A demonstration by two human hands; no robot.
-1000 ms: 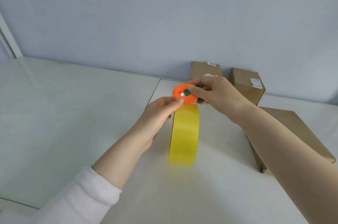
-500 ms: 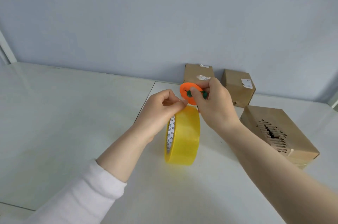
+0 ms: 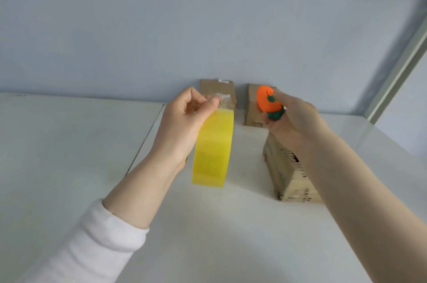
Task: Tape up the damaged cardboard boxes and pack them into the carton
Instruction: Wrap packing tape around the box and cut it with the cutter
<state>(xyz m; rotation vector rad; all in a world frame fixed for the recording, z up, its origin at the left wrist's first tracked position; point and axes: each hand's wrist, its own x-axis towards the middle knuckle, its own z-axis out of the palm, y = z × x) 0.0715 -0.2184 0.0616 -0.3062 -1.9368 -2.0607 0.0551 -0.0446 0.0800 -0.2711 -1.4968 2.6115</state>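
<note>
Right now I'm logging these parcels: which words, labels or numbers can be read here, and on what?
No text is readable.
White label on the left back box: too small, blurred.
Dark print low on the right back box: blurred.
Dark marks on the near box, at its end: blurred.

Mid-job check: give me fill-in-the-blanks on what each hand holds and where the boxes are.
The left hand pinches the loose end of the ____ tape roll.
The cutter in the right hand is ____ with a green part.
____ small boxes stand against the wall.
The torn box lies beneath the ____ forearm.
Missing: yellow; orange; two; right.
</note>
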